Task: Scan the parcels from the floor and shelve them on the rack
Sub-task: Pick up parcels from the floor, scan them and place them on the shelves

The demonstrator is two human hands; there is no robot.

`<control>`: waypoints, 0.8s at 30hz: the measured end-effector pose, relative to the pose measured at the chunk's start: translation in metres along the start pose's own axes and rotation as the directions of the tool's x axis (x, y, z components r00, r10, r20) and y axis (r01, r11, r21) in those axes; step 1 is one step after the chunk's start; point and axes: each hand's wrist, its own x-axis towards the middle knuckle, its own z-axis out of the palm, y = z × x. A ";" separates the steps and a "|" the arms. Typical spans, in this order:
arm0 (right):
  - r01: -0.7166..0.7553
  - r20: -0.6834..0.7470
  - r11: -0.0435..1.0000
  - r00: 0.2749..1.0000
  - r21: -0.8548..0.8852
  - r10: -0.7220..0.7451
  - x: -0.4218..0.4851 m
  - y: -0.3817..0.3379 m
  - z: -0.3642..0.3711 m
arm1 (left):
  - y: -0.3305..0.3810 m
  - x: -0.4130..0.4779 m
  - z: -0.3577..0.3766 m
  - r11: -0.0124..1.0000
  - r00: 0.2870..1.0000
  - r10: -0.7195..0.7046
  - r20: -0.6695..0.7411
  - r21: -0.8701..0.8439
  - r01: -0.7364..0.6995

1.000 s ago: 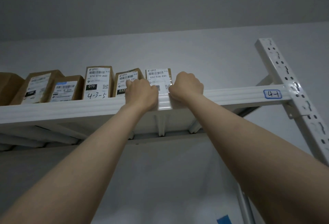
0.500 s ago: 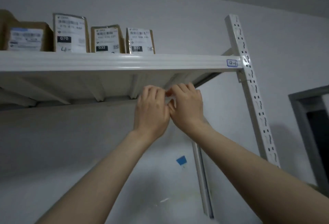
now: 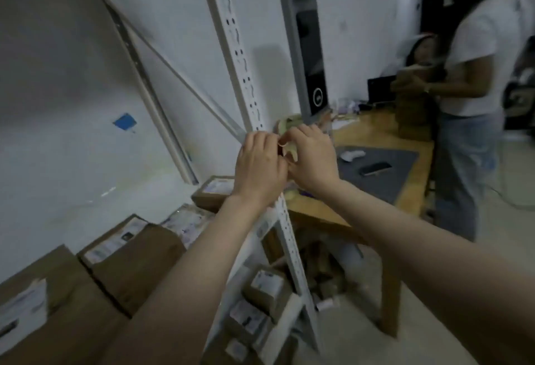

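While your left hand (image 3: 260, 167) and right hand (image 3: 311, 159) meet at the rack (image 3: 231, 31), both pinching a pale scrap (image 3: 289, 152), parcels (image 3: 130, 251) sit shelved at 8 o'clock. Likely between parcels; next, stoop, fetch one, scan.

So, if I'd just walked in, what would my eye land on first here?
Your eye goes to the left hand and right hand meeting mid-frame at a small pale scrap, which the right seems to pinch. Behind them rises the white slotted rack post, with brown parcels at lower left. On the right, a person in a white T-shirt stands by a wooden table.
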 end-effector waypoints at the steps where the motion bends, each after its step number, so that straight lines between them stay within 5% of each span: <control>1: -0.043 0.025 0.998 0.999 -0.045 0.045 -0.024 0.024 -0.005 | 0.019 -0.011 0.024 0.999 0.999 0.009 0.044 -0.045 -0.007; 11: -0.394 0.267 0.860 0.834 -0.325 0.483 -0.310 0.184 -0.091 | 0.228 -0.186 0.176 0.927 0.871 0.222 0.438 -0.373 -0.049; 17: -0.552 0.368 0.726 0.628 -0.410 0.685 -0.484 0.218 -0.136 | 0.320 -0.316 0.234 0.912 0.669 0.346 0.658 -0.402 -0.077; 24: -0.727 0.223 0.441 0.383 -0.526 0.897 -0.646 0.234 -0.177 | 0.399 -0.427 0.267 0.875 0.452 0.478 0.753 -0.453 -0.170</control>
